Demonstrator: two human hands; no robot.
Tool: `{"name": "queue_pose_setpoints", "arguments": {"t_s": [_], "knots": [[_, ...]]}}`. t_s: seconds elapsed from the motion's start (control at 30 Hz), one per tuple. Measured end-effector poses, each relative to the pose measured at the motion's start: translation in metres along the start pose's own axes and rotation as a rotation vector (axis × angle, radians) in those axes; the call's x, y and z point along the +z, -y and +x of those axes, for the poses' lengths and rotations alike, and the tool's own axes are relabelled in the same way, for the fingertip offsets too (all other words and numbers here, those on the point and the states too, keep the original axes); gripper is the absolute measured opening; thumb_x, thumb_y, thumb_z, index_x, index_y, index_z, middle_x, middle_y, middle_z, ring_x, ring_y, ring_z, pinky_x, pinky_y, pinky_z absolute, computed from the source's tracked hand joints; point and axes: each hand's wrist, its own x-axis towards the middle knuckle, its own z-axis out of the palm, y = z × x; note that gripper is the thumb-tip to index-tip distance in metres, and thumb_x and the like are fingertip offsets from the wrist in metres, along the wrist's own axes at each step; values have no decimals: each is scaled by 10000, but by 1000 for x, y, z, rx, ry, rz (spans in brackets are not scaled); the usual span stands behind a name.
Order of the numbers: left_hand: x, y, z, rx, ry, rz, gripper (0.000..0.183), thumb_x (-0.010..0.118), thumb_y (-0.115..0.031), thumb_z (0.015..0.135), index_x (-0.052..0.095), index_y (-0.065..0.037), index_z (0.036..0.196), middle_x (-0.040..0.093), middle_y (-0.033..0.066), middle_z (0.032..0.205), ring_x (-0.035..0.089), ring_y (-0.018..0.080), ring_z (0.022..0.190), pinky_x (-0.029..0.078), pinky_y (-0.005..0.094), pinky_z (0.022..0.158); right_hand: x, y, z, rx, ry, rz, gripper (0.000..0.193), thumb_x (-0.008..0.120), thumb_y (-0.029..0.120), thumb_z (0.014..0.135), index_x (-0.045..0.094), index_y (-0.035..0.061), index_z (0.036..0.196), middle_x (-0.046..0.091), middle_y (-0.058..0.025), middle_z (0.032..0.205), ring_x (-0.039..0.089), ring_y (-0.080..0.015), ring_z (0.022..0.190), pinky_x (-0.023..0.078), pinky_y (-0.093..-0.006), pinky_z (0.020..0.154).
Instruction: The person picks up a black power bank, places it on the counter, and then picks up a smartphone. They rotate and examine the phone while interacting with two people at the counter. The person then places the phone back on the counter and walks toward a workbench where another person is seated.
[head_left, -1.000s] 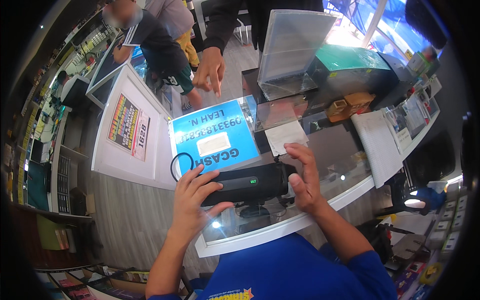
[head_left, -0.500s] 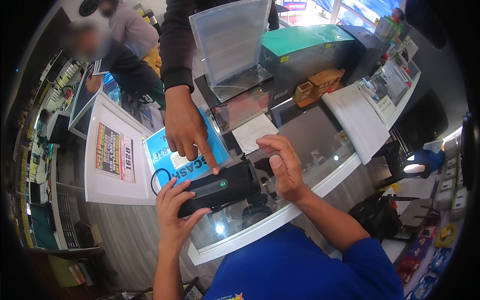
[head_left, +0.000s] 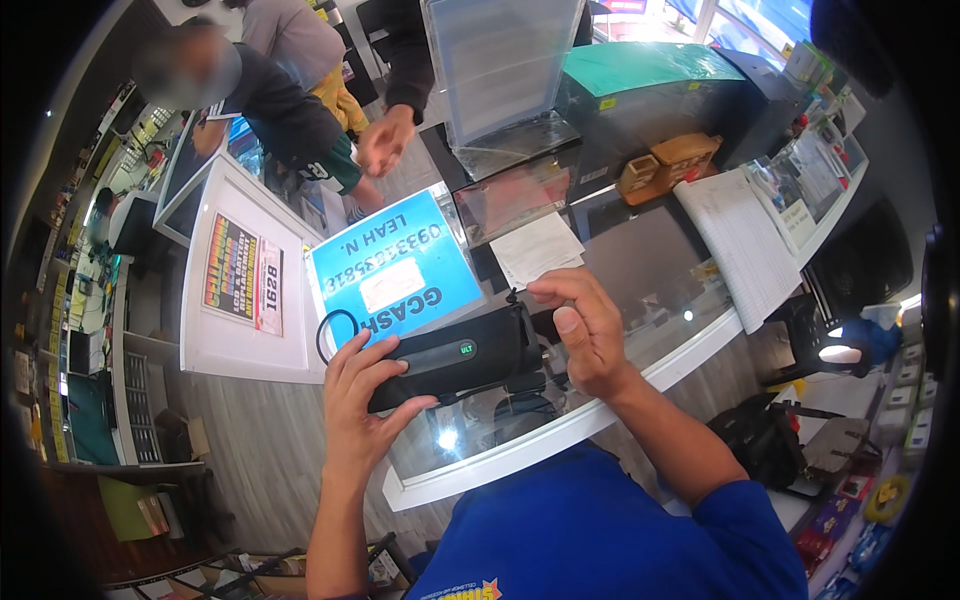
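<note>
A black cylindrical portable speaker (head_left: 490, 345) with a lit green button lies over the glass counter (head_left: 475, 445). My left hand (head_left: 358, 390) grips its left end, fingers over the top and thumb along the near side. A thin black loop (head_left: 334, 322) stands at that end. Beside the speaker's right end my right hand (head_left: 588, 340) is raised, palm facing it, with fingers loosely bent and nothing in them. Behind the speaker lies a blue printed sign (head_left: 410, 225). Across the counter, another person's hand (head_left: 388, 140) hovers apart from the speaker.
White paper slips (head_left: 535, 250) lie beyond my right hand. An open notebook (head_left: 735, 235) and a wooden holder (head_left: 665, 170) are farther right. A clear upright panel (head_left: 500, 70) stands at the back. On the left, a white board (head_left: 235, 290) carries notices, with people beyond.
The other person's pointing finger has left the speaker, and that hand has drawn back away from the counter. My view has shifted slightly; my hands keep nearly the same pose.
</note>
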Motion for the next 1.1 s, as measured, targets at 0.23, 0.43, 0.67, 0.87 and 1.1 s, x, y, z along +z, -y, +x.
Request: {"name": "queue_pose_setpoints", "arguments": {"t_s": [0.23,0.43,0.67,0.87,1.1], "knots": [[-1,2,-1,6,28,-9,603,1025,-295,684,709,-109,1164,733,94,1404,564,397,1442,439,518,1183,2,0,-1,11,24,9,280,584,146,1102,702,-3,1308,685,-177,1244,682,-270,1068,564,-367,970],[-2,0,-3,-24,27,-15,591,1026,-281,688,719,-113,1163,733,87,1403,561,382,1451,442,518,1188,2,1,-1,-3,46,-25,251,589,122,1091,712,1,1273,691,-160,1214,673,-246,1026,554,-348,928],[-3,-1,-1,-37,24,-34,574,1021,-287,692,735,-126,1164,731,64,1408,552,372,1463,445,517,1196,4,2,0,-12,64,-59,239,597,119,1085,716,8,1260,693,-142,1196,657,-230,987,543,-338,897],[-2,-3,-2,-53,9,-44,557,1009,-299,694,752,-142,1162,728,23,1412,560,354,1451,440,502,1200,5,5,1,6,85,-73,242,602,142,1094,709,16,1271,680,-141,1212,646,-228,994,540,-329,896],[-2,-1,-5,-46,20,-36,578,1017,-285,694,744,-138,1182,724,44,1424,535,369,1478,441,511,1205,6,3,0,38,115,-88,254,607,175,1104,700,25,1286,666,-139,1227,641,-227,1031,539,-329,904]]}}
